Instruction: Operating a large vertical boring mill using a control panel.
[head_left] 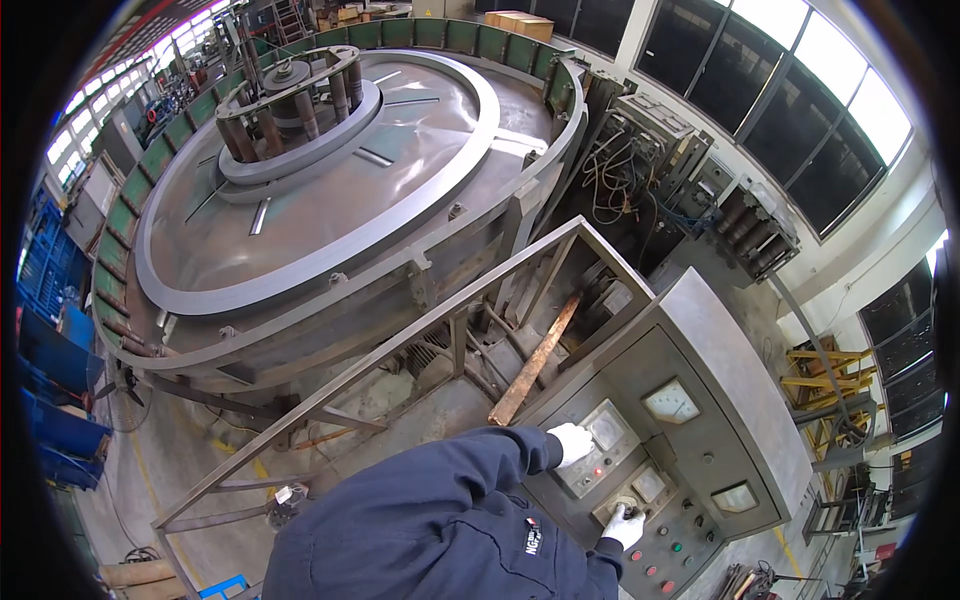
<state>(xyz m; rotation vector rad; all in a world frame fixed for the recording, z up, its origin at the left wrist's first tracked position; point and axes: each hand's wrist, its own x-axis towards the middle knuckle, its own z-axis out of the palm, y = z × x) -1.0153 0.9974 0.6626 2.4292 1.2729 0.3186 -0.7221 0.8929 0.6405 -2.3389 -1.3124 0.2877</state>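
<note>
Both of my hands wear white gloves and are at a grey control console [700,335]. At the upper left of its sloped panel, my left hand [571,444] rests beside a square meter [606,431], fingers laid against the surface and nothing visibly held. A small red light [598,471] glows just below it. Lower down, my right hand [624,527] pinches a dark rotary knob [621,508] on a pale round dial. Another square meter [650,487] sits up and right of that hand. Red push buttons [651,571] and a green one [677,547] line the panel's lower part.
A large round metal turntable [330,180] fills the far left behind a metal frame rail [380,360]. A wooden plank [535,362] leans beside the console. Hoses and cables [620,180] hang by machinery beyond. Yellow metal racks [825,385] stand at the right.
</note>
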